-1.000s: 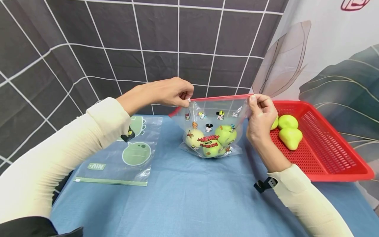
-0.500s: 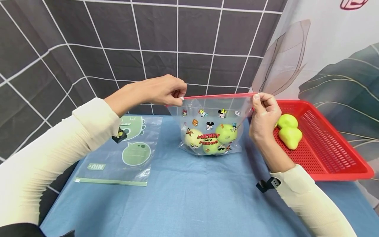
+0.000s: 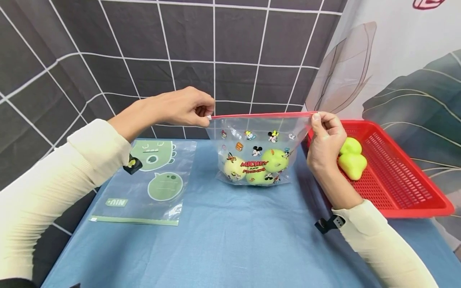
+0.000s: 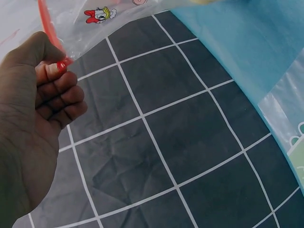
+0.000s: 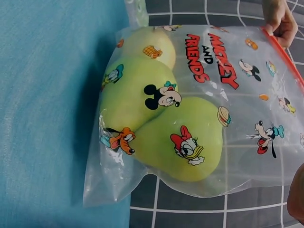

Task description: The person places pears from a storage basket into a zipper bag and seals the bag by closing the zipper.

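Observation:
A clear zip bag [image 3: 248, 134] with cartoon prints and a red zip edge hangs upright between both hands, its base low at the blue cloth. My left hand [image 3: 185, 107] pinches the left end of the zip, where a small white slider [image 3: 209, 117] shows at the fingertips. At the opposite top corner my right hand [image 3: 327, 140] pinches the bag between thumb and fingers. Several green pears [image 5: 183, 142] lie in the bottom of the bag, beside a paler round fruit [image 3: 234, 168]. In the left wrist view the red zip runs up from the left fingertips.
To the right stands a red perforated basket [image 3: 407, 172] with yellow-green pears [image 3: 353, 165] in it. A second clear zip bag [image 3: 140, 202] with green dinosaur prints lies flat at the left. Dark tiled-pattern cloth [image 3: 187, 44] hangs behind the blue-covered table [image 3: 230, 240].
My left hand has slid leftward along the zip with the white slider, reaching the bag's left end. My right hand has shifted slightly right, and the zip edge is now pulled straighter.

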`<state>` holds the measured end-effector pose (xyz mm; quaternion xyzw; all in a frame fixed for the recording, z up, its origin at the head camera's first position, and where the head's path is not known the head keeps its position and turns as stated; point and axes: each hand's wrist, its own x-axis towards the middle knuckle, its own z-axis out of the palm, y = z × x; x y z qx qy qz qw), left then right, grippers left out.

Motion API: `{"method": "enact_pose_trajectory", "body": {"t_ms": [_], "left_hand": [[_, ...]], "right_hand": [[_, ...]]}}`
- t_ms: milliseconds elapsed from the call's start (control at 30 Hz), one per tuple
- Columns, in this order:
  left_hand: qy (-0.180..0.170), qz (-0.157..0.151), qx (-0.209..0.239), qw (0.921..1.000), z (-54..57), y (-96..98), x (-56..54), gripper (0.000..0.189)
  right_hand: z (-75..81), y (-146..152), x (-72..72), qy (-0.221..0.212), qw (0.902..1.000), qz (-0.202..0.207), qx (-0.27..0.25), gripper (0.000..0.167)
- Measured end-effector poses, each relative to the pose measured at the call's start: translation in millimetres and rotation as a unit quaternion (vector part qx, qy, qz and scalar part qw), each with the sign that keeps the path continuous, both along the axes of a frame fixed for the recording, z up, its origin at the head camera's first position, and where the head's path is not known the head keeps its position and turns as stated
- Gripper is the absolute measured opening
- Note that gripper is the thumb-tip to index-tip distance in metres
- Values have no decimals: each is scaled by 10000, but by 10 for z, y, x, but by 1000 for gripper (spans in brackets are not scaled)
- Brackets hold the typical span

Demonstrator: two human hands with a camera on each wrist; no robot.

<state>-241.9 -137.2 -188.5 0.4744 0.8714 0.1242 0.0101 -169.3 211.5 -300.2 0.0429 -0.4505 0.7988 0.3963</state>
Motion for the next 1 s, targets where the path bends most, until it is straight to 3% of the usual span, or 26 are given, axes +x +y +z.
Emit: {"method": "enact_pose_trajectory", "body": {"t_ms": [467,733,900,1000], "left_hand": [[-105,78,7,9999,161,-80,61,7],[-125,94,-146,9998,174,-115,108,8],[-82,62,-211,9997,199,-201,117,11],[-145,213,-176,9995,222,-312,121,14]], "right_hand": [[72,-5,-4,159,9981,-135,586,24],[44,-21,21,46,9989,6,470,21],[-7,-50,63,-30,9936,-70,1124,27],[-41,-99,90,-49,9888,4,1494,28]]}}
